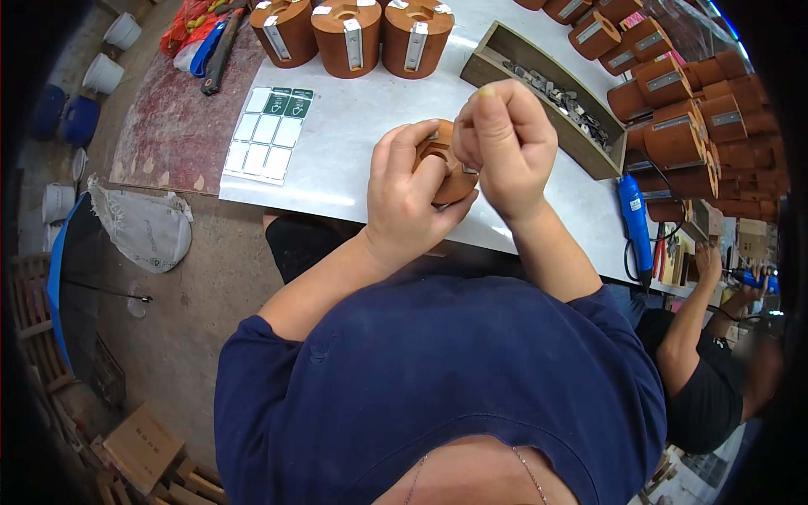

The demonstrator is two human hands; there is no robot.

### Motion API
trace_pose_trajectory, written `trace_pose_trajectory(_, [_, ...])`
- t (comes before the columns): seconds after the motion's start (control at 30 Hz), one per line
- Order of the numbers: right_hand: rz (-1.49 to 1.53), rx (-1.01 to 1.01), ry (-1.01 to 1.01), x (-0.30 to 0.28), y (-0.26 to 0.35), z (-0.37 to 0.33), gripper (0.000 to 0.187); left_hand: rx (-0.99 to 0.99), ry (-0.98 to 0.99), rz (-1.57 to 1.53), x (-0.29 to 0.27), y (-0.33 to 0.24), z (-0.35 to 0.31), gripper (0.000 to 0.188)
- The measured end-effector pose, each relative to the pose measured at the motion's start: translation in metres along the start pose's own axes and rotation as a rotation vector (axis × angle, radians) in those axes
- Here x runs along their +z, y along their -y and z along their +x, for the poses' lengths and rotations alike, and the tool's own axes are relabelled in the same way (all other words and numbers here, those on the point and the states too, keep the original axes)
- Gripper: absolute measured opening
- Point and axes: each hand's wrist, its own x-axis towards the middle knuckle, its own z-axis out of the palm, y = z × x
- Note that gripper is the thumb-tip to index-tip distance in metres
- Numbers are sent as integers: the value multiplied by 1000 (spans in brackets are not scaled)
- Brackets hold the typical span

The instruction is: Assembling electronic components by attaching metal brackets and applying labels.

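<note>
A brown cylindrical block (455, 186) with a recessed opening in its top sits at the near edge of the white table. My left hand (408, 189) is wrapped round its left side, with the fingers over the top and the thumb at the near side. My right hand (507, 145) is raised close over the block's right side, with its fingers curled in and pressed together. Whatever those fingers hold, if anything, is hidden. My right hand also covers part of the block.
Three finished-looking brown cylinders (347, 38) with metal strips stand at the back. A sheet of white labels (267, 133) lies at left. At right are a wooden tray (505, 82) of metal pieces, a blue corded tool (633, 220), stacked cylinders (673, 143) and a co-worker (694, 353).
</note>
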Motion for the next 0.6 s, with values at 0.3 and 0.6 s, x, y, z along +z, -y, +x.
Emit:
trace_pose_trajectory(0.3, [376,130,101,-17,-5,7,22,36,-11,10,-2,-3,4,34])
trace_pose_trajectory(0.6, [258,104,47,-8,-4,2,20,-1,-31,-18,1,2,-2,36])
